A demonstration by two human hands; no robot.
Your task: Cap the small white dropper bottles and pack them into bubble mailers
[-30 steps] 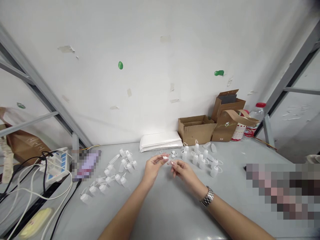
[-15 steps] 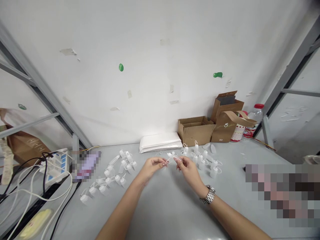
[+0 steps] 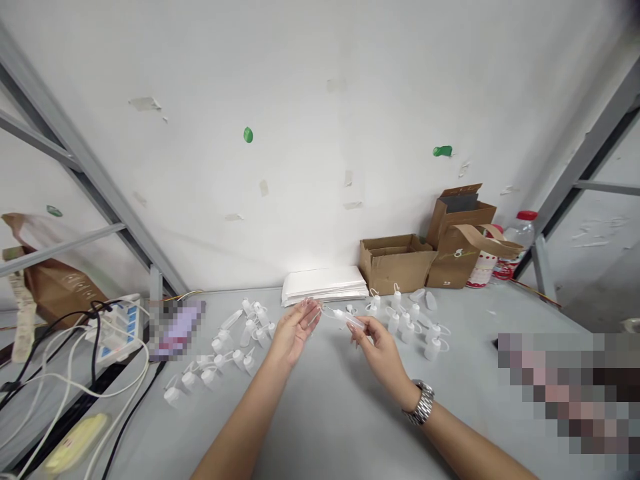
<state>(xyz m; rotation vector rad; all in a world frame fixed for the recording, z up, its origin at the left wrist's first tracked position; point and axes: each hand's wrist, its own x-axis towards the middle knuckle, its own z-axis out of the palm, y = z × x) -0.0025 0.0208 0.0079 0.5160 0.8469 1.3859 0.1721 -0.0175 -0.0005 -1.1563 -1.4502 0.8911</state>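
Being pinched between the thumb and fingertips of the right hand (image 3: 381,355), a slim white plastic bottle (image 3: 346,319) is held over the grey table (image 3: 320,427); the left hand (image 3: 295,332) is spread open just beside it. Small white bottles (image 3: 406,328) are set out on both sides, and 1 cardboard box (image 3: 395,264) stands behind.

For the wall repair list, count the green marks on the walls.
3: one green mark mid-wall, one right, above the cardboard box, one far left, beyond the grey metal strut. Others may be out of view.
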